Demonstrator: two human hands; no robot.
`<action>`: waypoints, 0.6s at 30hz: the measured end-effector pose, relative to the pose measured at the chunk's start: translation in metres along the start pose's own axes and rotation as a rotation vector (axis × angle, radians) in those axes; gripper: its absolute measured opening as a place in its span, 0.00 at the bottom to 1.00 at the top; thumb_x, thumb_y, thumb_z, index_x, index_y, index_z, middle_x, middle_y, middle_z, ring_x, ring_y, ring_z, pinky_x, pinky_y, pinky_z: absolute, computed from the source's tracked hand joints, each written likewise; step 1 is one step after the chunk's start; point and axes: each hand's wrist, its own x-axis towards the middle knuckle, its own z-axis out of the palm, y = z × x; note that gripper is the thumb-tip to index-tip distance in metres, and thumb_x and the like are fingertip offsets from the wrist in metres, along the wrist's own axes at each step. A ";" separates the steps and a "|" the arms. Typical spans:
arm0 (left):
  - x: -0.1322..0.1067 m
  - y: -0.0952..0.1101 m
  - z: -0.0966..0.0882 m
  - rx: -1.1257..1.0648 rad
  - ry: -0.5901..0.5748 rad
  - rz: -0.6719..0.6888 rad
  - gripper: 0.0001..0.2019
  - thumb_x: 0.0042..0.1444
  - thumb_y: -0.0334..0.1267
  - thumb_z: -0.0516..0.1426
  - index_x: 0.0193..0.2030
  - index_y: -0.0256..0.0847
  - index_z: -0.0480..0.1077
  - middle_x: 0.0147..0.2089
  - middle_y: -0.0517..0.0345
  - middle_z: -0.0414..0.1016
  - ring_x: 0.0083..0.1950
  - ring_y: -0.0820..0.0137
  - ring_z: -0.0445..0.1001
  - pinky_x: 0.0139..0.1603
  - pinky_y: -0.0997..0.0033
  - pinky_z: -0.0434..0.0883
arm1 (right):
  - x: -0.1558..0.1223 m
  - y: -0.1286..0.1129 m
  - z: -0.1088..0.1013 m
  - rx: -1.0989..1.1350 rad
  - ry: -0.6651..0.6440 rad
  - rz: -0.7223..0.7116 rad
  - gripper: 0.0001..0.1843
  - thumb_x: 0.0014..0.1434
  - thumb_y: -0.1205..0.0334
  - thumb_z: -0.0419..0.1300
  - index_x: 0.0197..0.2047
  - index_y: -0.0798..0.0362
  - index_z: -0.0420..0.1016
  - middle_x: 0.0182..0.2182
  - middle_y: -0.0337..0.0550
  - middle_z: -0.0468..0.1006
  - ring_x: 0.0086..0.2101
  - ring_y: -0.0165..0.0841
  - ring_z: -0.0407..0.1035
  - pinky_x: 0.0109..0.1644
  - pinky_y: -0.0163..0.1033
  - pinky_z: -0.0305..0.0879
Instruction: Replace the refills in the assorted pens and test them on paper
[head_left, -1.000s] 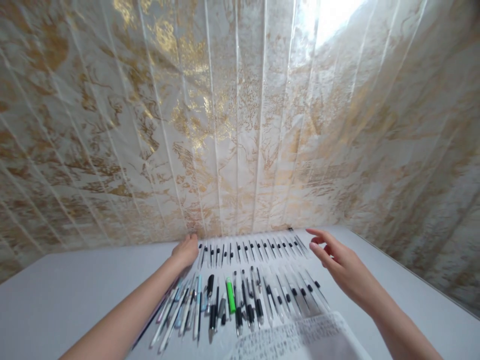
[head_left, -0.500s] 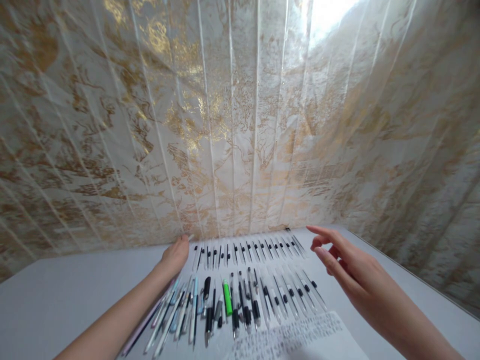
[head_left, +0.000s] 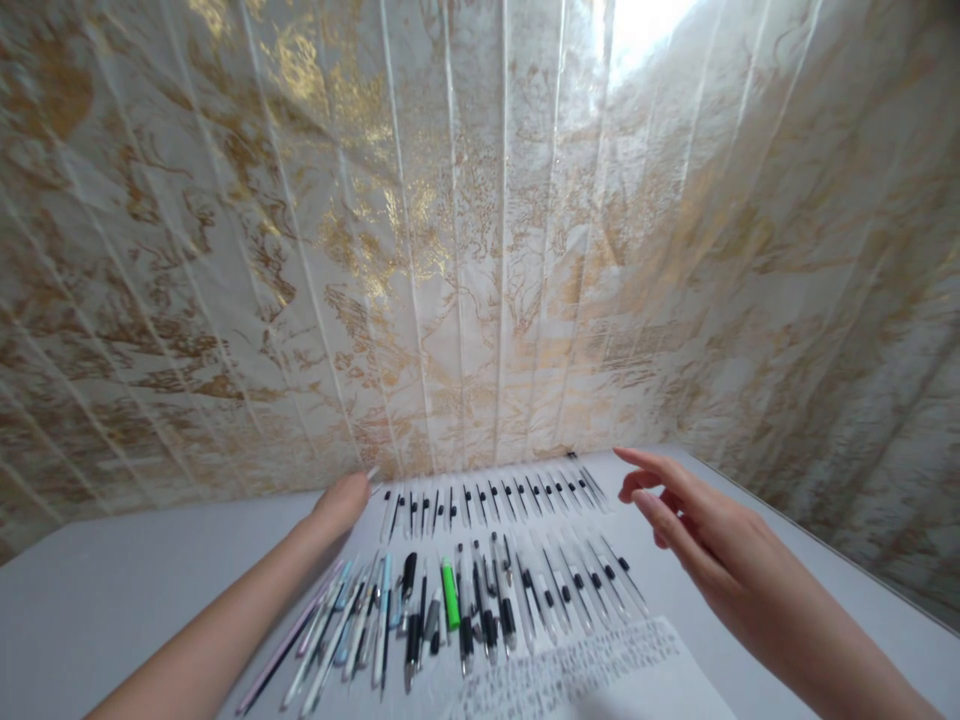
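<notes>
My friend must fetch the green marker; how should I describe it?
On the white table, find the written sheet at the picture's bottom. Just beyond its left end, in the nearer group of pens, lies the green marker, the only bright green thing among black, grey and clear pens.

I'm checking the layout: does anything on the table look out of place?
The pens at near left look untidy: several overlap at differing angles, whereas the back row lies spaced side by side. I see no spill.
</notes>
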 end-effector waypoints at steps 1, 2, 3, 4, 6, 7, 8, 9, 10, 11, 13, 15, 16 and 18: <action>0.000 -0.001 -0.001 -0.005 -0.011 0.013 0.12 0.63 0.41 0.57 0.50 0.38 0.70 0.49 0.53 0.75 0.45 0.65 0.76 0.46 0.57 0.75 | 0.000 0.000 0.000 0.004 -0.016 0.001 0.25 0.63 0.43 0.46 0.53 0.49 0.71 0.34 0.49 0.81 0.24 0.36 0.72 0.28 0.40 0.68; 0.000 -0.001 -0.003 -0.013 -0.020 0.031 0.12 0.63 0.41 0.57 0.50 0.37 0.70 0.49 0.53 0.75 0.46 0.65 0.76 0.47 0.57 0.74 | 0.000 -0.001 0.000 0.008 -0.030 0.003 0.25 0.63 0.44 0.46 0.53 0.49 0.70 0.34 0.49 0.81 0.24 0.36 0.72 0.29 0.40 0.68; -0.001 -0.001 -0.004 -0.023 -0.028 0.053 0.12 0.64 0.41 0.57 0.50 0.37 0.70 0.49 0.53 0.75 0.46 0.65 0.76 0.48 0.56 0.74 | 0.000 -0.002 0.001 0.011 -0.041 0.002 0.25 0.63 0.44 0.46 0.54 0.49 0.70 0.34 0.49 0.81 0.24 0.36 0.72 0.29 0.40 0.68; -0.002 0.001 -0.005 -0.038 -0.032 0.075 0.12 0.64 0.42 0.57 0.49 0.37 0.70 0.49 0.53 0.75 0.47 0.64 0.75 0.48 0.56 0.74 | 0.000 -0.003 0.002 0.014 -0.050 0.003 0.25 0.64 0.45 0.46 0.54 0.49 0.70 0.35 0.49 0.81 0.25 0.36 0.72 0.30 0.40 0.69; -0.005 0.005 -0.006 -0.078 -0.042 0.122 0.12 0.64 0.42 0.56 0.50 0.38 0.70 0.49 0.53 0.75 0.47 0.64 0.75 0.49 0.55 0.73 | 0.000 -0.005 0.004 0.018 -0.069 0.004 0.24 0.64 0.46 0.46 0.54 0.49 0.70 0.34 0.48 0.81 0.25 0.37 0.73 0.31 0.41 0.69; -0.007 0.008 -0.006 -0.102 -0.049 0.142 0.12 0.64 0.42 0.56 0.50 0.38 0.70 0.49 0.53 0.74 0.48 0.64 0.75 0.49 0.55 0.73 | 0.000 -0.006 0.005 0.018 -0.082 0.002 0.23 0.64 0.46 0.46 0.54 0.49 0.70 0.34 0.48 0.81 0.25 0.37 0.73 0.30 0.40 0.68; -0.008 0.011 -0.006 -0.128 -0.056 0.158 0.13 0.63 0.42 0.57 0.50 0.38 0.70 0.50 0.53 0.74 0.48 0.63 0.75 0.49 0.55 0.73 | 0.000 -0.006 0.006 0.019 -0.096 -0.001 0.23 0.64 0.47 0.46 0.53 0.48 0.70 0.33 0.47 0.81 0.25 0.37 0.73 0.30 0.40 0.68; -0.009 0.013 -0.005 -0.154 -0.063 0.168 0.13 0.63 0.42 0.57 0.51 0.38 0.69 0.51 0.53 0.74 0.48 0.63 0.75 0.49 0.55 0.73 | -0.001 -0.006 0.007 0.021 -0.107 -0.003 0.22 0.64 0.48 0.46 0.53 0.48 0.70 0.32 0.46 0.81 0.24 0.36 0.72 0.29 0.40 0.68; -0.009 0.015 -0.004 -0.182 -0.070 0.173 0.13 0.63 0.42 0.57 0.51 0.38 0.69 0.51 0.53 0.74 0.48 0.63 0.75 0.49 0.55 0.73 | -0.001 -0.006 0.008 0.023 -0.113 -0.005 0.22 0.64 0.48 0.46 0.53 0.48 0.70 0.31 0.46 0.81 0.23 0.36 0.72 0.29 0.39 0.67; -0.009 0.016 -0.003 -0.211 -0.078 0.174 0.13 0.63 0.42 0.57 0.51 0.38 0.69 0.51 0.52 0.73 0.48 0.63 0.75 0.48 0.55 0.73 | -0.001 -0.006 0.008 0.025 -0.116 -0.004 0.21 0.64 0.49 0.46 0.53 0.47 0.70 0.31 0.45 0.80 0.23 0.35 0.72 0.29 0.39 0.67; -0.007 0.016 -0.003 -0.274 -0.086 0.166 0.13 0.63 0.42 0.57 0.50 0.38 0.70 0.50 0.53 0.74 0.47 0.64 0.75 0.47 0.56 0.73 | -0.001 -0.003 0.009 0.033 -0.120 0.001 0.20 0.64 0.50 0.46 0.53 0.46 0.70 0.30 0.44 0.80 0.23 0.35 0.72 0.30 0.39 0.67; -0.007 0.017 -0.007 -0.346 -0.080 0.154 0.12 0.62 0.43 0.57 0.47 0.38 0.70 0.47 0.54 0.74 0.44 0.65 0.74 0.46 0.57 0.72 | -0.001 -0.001 0.009 0.049 -0.128 0.004 0.19 0.64 0.50 0.47 0.53 0.46 0.70 0.30 0.44 0.80 0.23 0.35 0.72 0.31 0.39 0.67; -0.010 0.019 -0.011 -0.392 -0.070 0.152 0.11 0.62 0.43 0.57 0.45 0.38 0.70 0.45 0.55 0.74 0.43 0.66 0.74 0.46 0.57 0.72 | -0.001 0.001 0.009 0.063 -0.131 0.004 0.19 0.64 0.51 0.47 0.53 0.46 0.70 0.30 0.43 0.79 0.23 0.35 0.71 0.31 0.39 0.67; -0.023 0.031 -0.022 -0.507 -0.040 0.166 0.12 0.62 0.46 0.55 0.41 0.38 0.69 0.41 0.57 0.72 0.42 0.66 0.72 0.46 0.60 0.69 | 0.000 0.001 0.013 0.119 -0.159 0.016 0.18 0.64 0.51 0.47 0.52 0.46 0.70 0.30 0.43 0.79 0.23 0.34 0.70 0.30 0.39 0.66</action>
